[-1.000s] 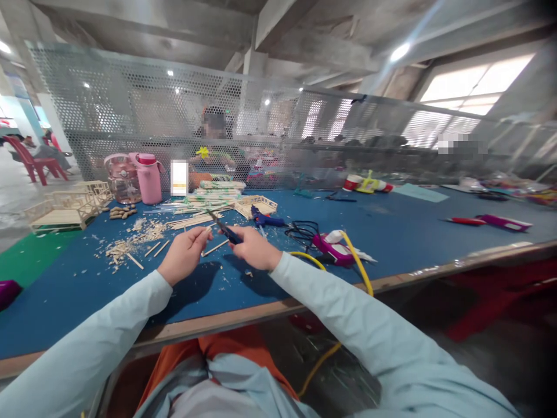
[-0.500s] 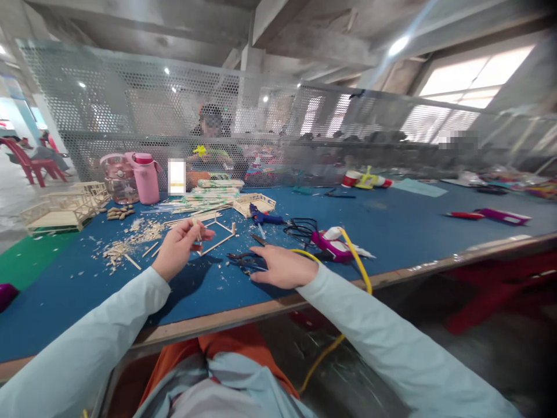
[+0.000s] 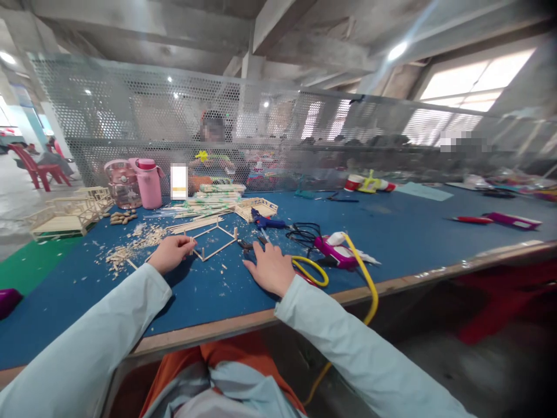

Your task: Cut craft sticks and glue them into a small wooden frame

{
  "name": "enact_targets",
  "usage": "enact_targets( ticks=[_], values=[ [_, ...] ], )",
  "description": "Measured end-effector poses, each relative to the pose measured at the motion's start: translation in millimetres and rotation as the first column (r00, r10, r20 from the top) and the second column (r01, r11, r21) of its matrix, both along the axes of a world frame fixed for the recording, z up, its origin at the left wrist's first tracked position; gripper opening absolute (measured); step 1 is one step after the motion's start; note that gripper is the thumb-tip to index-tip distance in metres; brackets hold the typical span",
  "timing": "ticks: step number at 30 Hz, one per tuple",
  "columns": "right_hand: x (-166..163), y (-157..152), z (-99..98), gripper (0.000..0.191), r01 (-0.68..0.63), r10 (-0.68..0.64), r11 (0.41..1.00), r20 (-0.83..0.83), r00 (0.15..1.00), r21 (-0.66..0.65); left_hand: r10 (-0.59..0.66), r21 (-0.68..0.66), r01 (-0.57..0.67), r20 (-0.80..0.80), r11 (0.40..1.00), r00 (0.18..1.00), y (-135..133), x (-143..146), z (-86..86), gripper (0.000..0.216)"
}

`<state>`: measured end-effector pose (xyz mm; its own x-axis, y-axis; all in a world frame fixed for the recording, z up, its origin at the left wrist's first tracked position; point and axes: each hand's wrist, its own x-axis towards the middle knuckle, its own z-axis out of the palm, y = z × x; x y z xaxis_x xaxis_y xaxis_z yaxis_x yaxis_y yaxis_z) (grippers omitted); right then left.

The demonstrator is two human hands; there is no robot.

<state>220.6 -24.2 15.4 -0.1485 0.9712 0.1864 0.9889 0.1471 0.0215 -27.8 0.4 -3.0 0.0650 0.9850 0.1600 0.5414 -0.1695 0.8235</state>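
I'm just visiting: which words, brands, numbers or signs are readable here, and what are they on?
None can be read.
Green-marked wrappers: any print is too small.
White upright rectangle: no legible text.
Purple-and-white device: any lettering is too blurred.
Purple object at far right: pale marking, too small to read.

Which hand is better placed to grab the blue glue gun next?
Probably the right hand: it is spread open, palm down, and nearer the blue glue gun, which lies beyond it. The left hand is farther off, pinched at the stick frame.
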Motion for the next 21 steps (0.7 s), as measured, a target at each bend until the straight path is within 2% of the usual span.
enact_targets(
  ticks=[3, 6, 11, 14, 17, 21],
  values=[
    [7.6, -17.8, 13.1, 0.076, -0.096, 0.093, 0.990, -0.037, 0.995, -0.104, -0.011, 0.018, 0.013, -0.066, 1.000, 0.998, 2.9, 0.7, -4.5, 0.036],
    [11.0, -37.6, 16.8, 0.083, -0.179, 0.179, 0.979, -0.011, 0.984, -0.101, 0.004, 0.028, 0.000, -0.121, 1.000, 0.993, 5.5, 0.7, -5.7, 0.037],
    [3.7, -55.0, 7.8, 0.069, -0.214, 0.213, 0.977, 0.039, 0.976, 0.021, -0.001, 0.077, 0.018, -0.216, 0.997, 0.976, 3.3, 4.5, 0.5, 0.034],
    [-3.2, -53.0, 5.5, 0.041, -0.337, 0.337, 0.942, 0.025, 0.941, -0.004, -0.019, 0.110, 0.049, -0.257, 0.993, 0.966, 1.3, 5.8, 3.8, 0.031],
    [-8.3, -39.5, 5.9, 0.021, -0.397, 0.398, 0.916, -0.002, 0.918, -0.054, 0.011, 0.139, 0.032, -0.298, 0.990, 0.954, 3.0, 3.0, 4.5, 0.030],
    [-14.3, -5.5, 7.5, 0.022, -0.377, 0.379, 0.923, 0.003, 0.925, -0.080, 0.037, 0.157, 0.019, -0.346, 0.987, 0.937, 9.4, -3.7, 3.6, 0.030]
  ],
)
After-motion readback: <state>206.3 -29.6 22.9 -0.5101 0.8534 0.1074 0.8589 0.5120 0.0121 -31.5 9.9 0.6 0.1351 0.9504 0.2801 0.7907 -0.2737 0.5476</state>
